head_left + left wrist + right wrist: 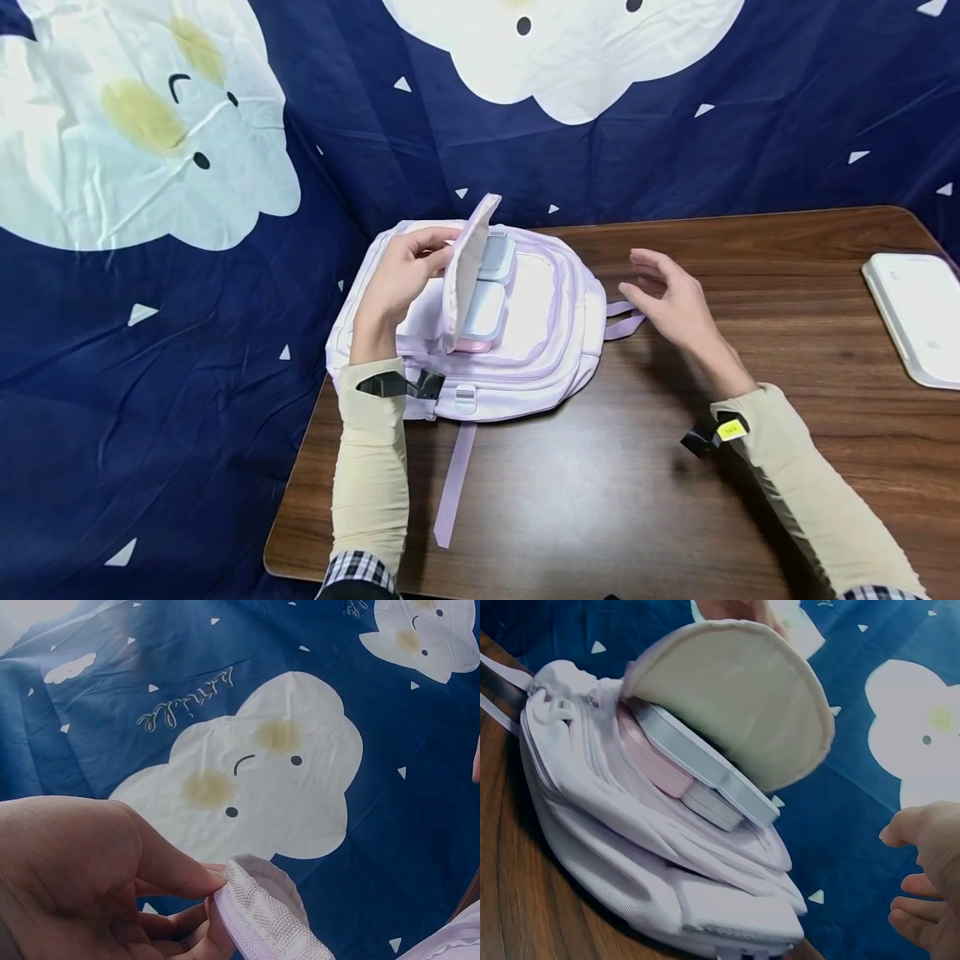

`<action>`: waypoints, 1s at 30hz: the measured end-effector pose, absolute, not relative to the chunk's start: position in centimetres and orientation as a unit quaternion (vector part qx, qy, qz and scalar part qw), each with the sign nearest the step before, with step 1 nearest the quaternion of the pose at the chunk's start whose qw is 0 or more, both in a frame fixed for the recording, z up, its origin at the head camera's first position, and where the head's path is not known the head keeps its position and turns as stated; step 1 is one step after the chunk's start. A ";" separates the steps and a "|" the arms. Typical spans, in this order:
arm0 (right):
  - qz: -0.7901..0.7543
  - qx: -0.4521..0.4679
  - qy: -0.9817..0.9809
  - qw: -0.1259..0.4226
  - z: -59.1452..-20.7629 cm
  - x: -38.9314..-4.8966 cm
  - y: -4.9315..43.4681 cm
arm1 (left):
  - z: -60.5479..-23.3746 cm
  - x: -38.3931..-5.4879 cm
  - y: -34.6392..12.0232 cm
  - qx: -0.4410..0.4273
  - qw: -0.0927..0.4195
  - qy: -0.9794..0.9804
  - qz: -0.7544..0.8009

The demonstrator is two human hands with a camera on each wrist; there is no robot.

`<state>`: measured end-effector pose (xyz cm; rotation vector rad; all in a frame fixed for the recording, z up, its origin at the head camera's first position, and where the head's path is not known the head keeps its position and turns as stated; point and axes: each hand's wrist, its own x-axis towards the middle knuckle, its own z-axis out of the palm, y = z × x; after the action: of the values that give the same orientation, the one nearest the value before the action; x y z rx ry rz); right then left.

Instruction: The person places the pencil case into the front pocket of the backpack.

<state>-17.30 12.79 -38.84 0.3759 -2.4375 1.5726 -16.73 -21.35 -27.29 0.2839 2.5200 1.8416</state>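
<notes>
A pale lilac backpack [581, 354] lies flat on the wooden table. My left hand [397, 275] pinches the edge of its rounded pocket flap [468, 267] between thumb and fingers and holds it upright; the left wrist view shows this pinch on the flap's rim [259, 900] close up. Under the lifted flap, two light blue boxes [483, 308] sit side by side at the pocket. Beneath them, the right wrist view shows a pink box [649, 757] and a greyish box [711, 804]. Off to the backpack's right, my right hand [671, 304] hovers with fingers loosely bent, holding nothing.
A white rectangular case-like object [918, 317] lies at the table's right edge. Lilac straps [622, 323] stick out at the backpack's right end, and another strap [454, 492] hangs toward the front. Dark blue cloth [637, 158] with cloud prints stands behind and to the left.
</notes>
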 end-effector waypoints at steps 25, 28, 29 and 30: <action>0.502 0.029 -0.849 0.165 -39.5 -15.9 21.8 | -27.3 -16.6 -22.0 0.094 0.009 0.803 0.589; 0.500 0.015 -0.850 0.169 -39.2 -15.7 23.0 | -27.4 -16.7 -22.0 0.094 0.010 0.801 0.591; 0.498 0.012 -0.850 0.170 -39.2 -15.7 23.3 | -27.5 -16.7 -22.0 0.094 0.011 0.801 0.591; 0.497 0.009 -0.850 0.171 -39.2 -15.6 23.6 | -27.5 -16.8 -22.0 0.094 0.011 0.801 0.591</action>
<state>-15.62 23.62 -39.16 0.0247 -2.4153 1.4125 -16.75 -22.04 -27.47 0.2938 2.4992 1.8437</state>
